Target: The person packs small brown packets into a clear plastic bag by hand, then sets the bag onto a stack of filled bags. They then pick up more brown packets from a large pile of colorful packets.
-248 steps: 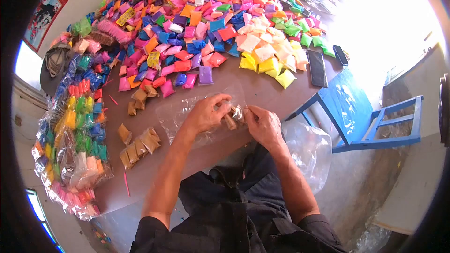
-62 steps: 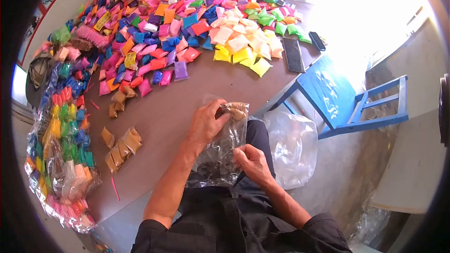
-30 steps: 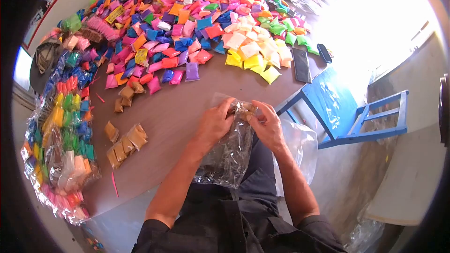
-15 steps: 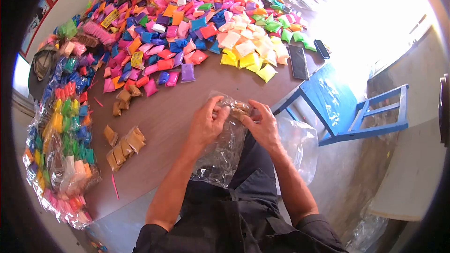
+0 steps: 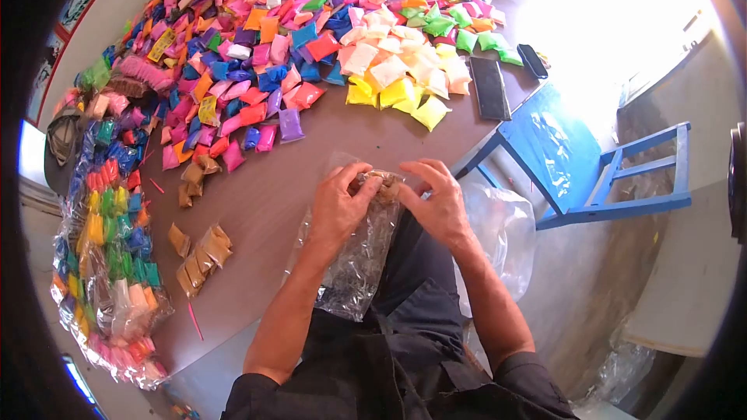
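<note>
In front of my body, my left hand is closed on the upper part of a clear plastic bag, whose lower part hangs down over my lap. Small brown packets sit at the bag's top, between my two hands. My right hand has its thumb and fingers apart, the thumb near or touching the packets' right side. To the left on the table lie more brown packets, with a few others further back.
A large heap of coloured packets covers the back of the brown table. Filled clear bags line its left edge. A black phone lies near the right edge, beside a blue chair. A big clear bag hangs right of my legs.
My right hand has loosened its pinch and its fingers have spread. The brown packets sit bunched closer to my left hand. The whole view has shifted slightly.
</note>
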Action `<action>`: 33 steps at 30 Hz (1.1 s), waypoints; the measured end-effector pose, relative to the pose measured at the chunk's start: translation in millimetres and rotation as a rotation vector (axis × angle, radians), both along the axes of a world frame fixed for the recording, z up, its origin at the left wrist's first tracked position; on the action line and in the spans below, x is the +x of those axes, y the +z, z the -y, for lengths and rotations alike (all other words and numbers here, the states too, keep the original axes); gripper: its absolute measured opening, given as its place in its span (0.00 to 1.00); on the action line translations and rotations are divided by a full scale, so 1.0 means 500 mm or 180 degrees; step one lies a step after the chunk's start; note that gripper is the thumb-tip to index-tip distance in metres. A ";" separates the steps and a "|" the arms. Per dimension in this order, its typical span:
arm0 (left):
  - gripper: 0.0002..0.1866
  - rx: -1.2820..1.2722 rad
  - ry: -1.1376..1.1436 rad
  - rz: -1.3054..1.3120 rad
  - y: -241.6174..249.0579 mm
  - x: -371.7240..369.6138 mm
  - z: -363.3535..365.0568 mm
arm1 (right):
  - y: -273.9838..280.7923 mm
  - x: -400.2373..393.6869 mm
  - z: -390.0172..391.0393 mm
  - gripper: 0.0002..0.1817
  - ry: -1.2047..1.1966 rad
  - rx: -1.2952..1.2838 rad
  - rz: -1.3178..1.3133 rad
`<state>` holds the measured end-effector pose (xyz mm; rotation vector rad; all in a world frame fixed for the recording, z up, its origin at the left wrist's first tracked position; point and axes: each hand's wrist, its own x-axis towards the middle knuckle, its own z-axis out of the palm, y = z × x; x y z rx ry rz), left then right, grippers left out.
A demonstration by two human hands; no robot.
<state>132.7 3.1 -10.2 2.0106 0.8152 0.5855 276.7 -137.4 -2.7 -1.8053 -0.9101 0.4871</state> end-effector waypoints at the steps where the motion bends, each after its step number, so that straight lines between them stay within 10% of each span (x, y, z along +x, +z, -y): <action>1: 0.17 -0.0008 0.0014 -0.0021 0.004 0.002 0.001 | 0.001 0.010 -0.003 0.20 0.0011 -0.0002 0.0029; 25: 0.17 0.0115 -0.0033 -0.0105 -0.005 -0.001 -0.006 | -0.065 0.058 -0.003 0.19 -0.0930 0.0427 -0.0638; 33: 0.18 -0.0043 -0.0064 -0.0025 0.000 0.001 -0.008 | -0.125 0.087 0.088 0.15 -0.1350 -0.0998 0.0141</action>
